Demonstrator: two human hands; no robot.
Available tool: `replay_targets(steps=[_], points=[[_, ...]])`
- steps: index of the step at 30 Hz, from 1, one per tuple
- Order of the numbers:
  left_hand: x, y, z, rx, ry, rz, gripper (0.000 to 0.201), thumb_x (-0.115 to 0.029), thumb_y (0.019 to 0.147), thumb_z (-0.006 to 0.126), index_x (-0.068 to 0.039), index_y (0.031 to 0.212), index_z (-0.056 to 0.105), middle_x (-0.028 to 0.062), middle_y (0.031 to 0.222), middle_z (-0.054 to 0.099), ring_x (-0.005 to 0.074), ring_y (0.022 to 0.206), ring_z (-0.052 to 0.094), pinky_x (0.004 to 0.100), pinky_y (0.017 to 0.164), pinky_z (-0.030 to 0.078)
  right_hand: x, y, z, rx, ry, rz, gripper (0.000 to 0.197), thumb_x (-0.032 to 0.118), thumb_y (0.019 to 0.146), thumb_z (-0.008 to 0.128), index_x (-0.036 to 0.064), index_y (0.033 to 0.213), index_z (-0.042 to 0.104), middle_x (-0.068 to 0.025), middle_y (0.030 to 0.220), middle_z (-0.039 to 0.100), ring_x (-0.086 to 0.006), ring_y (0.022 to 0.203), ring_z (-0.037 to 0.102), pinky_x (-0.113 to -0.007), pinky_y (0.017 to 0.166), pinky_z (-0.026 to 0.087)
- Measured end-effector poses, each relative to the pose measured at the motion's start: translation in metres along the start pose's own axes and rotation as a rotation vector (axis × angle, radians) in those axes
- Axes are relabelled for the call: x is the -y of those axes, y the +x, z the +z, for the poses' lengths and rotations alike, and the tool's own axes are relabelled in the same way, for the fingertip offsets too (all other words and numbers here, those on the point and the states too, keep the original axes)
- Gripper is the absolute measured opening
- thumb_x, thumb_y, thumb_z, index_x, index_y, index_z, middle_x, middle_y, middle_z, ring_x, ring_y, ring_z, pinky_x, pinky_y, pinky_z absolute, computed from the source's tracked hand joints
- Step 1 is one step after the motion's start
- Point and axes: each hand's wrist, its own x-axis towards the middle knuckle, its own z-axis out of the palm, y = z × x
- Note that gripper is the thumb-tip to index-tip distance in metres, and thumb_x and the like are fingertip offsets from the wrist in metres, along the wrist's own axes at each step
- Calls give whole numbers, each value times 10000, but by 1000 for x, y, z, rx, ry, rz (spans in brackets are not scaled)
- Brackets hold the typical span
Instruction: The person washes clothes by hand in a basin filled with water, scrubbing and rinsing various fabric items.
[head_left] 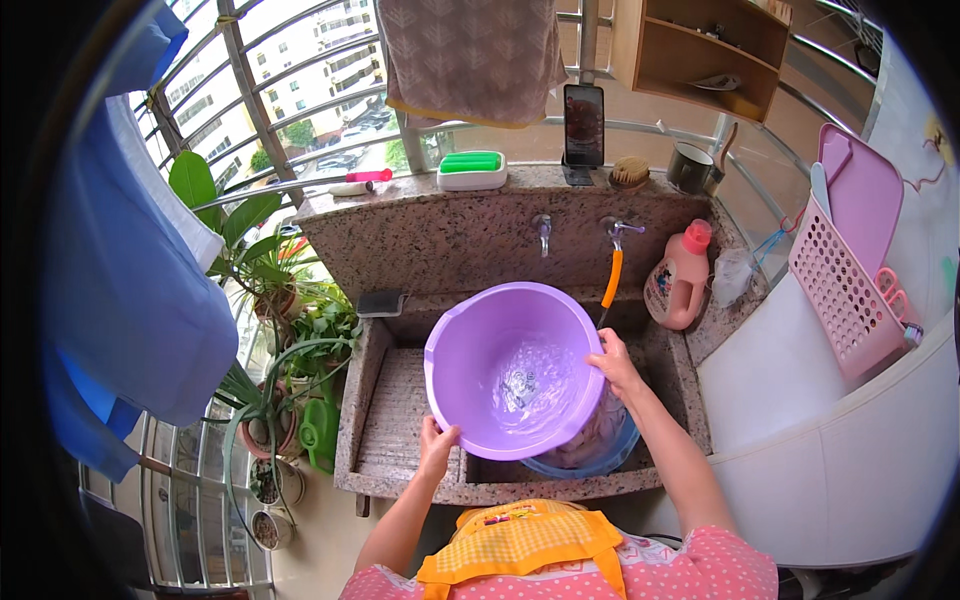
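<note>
Between both hands I hold a large purple basin with some clear water rippling in its bottom. My left hand grips the basin's near left rim. On the right side, my right hand is closed round the rim, thumb on top. Partly hidden below the basin is a blue tub with wet cloth-like stuff in it, in the trough of the speckled stone sink. An orange hose hangs from the right tap, just beyond my right hand.
At the sink's left is a ribbed washboard. A pink detergent bottle stands right of the hose. On the back ledge sit a green-topped soap box, a phone and a brush. Potted plants and hanging blue clothes line the left.
</note>
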Motion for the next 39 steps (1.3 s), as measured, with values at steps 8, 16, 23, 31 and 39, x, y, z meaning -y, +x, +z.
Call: replay_targets(steps=[8, 16, 23, 31, 39], points=[[80, 73, 33, -26, -125, -350, 304, -213, 841, 546, -35, 1075, 468, 81, 853, 574, 181, 651, 580, 339, 458, 486, 93, -31, 111, -108, -742, -357, 311, 92, 682, 575, 54, 968, 456, -209, 789, 600, -399, 751, 586, -475, 676, 456], [96, 151, 38, -71, -541, -451, 320, -311, 860, 502, -30, 1011, 524, 83, 850, 597, 212, 722, 592, 361, 539, 502, 93, -73, 208, 47, -1171, -986, 171, 38, 745, 513, 17, 906, 460, -56, 585, 557, -216, 521, 606, -300, 445, 476], [66, 198, 25, -50, -529, -463, 319, -333, 850, 508, -29, 930, 559, 94, 819, 606, 223, 733, 597, 366, 570, 504, 118, -94, 185, 130, -1206, -1200, 126, 50, 757, 530, 52, 872, 477, -9, 556, 459, -131, 482, 495, -253, 483, 398], [42, 217, -7, -112, -121, -421, 342, -358, 839, 514, -27, 838, 600, 106, 783, 617, 236, 746, 603, 371, 606, 506, 118, -93, 160, 123, -1171, -1254, 157, 50, 743, 550, 50, 882, 479, -9, 558, 454, -148, 478, 493, -276, 476, 400], [41, 159, -39, -47, 996, -5, 292, -323, 761, 610, -50, 855, 651, 125, 794, 635, 314, 808, 601, 402, 833, 448, 103, -84, 133, 57, -1035, -1026, 184, -13, 731, 539, 35, 880, 443, -52, 583, 521, -212, 519, 556, -312, 472, 422]])
